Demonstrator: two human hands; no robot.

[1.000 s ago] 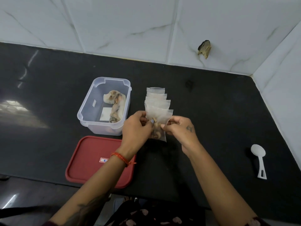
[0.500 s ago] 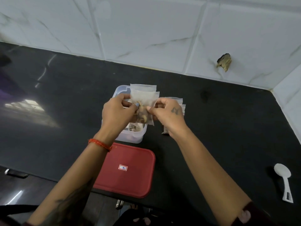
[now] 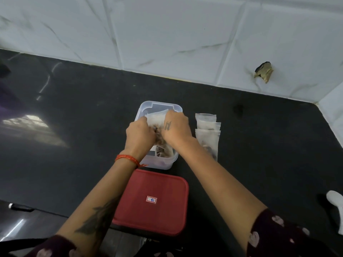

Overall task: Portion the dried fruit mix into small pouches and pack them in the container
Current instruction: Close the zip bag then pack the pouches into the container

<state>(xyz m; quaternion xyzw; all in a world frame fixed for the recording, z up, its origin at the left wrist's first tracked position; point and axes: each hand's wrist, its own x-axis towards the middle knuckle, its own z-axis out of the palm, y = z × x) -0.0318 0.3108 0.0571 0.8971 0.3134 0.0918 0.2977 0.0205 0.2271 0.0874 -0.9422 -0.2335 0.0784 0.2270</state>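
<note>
Head camera, looking down on a dark bench (image 3: 78, 127): the left hand (image 3: 140, 135) and the right hand (image 3: 176, 129) meet over the clear container (image 3: 159, 105), together lowering a filled pouch (image 3: 156, 115) of dried fruit mix into it. Both grips are closed round the pouch, fingers curled on its lower part while its translucent top edge stands up between the knuckles and the container's far wall. How deep the pouch sits cannot be told, since the hands cover most of the opening.

Packing appears partly done. At least one other pouch (image 3: 165, 152) already lies inside, showing under the wrists at the container's near end. Just beside the container, on its right, a short overlapping row of pouches (image 3: 207, 134) waits on the bench, the nearest showing dark fruit through its film. These look still to be packed.

The red lid (image 3: 154, 199) lies flat on the bench near the container's front edge, not yet fitted. A white scoop (image 3: 336, 203) rests well apart at the right margin.
</note>
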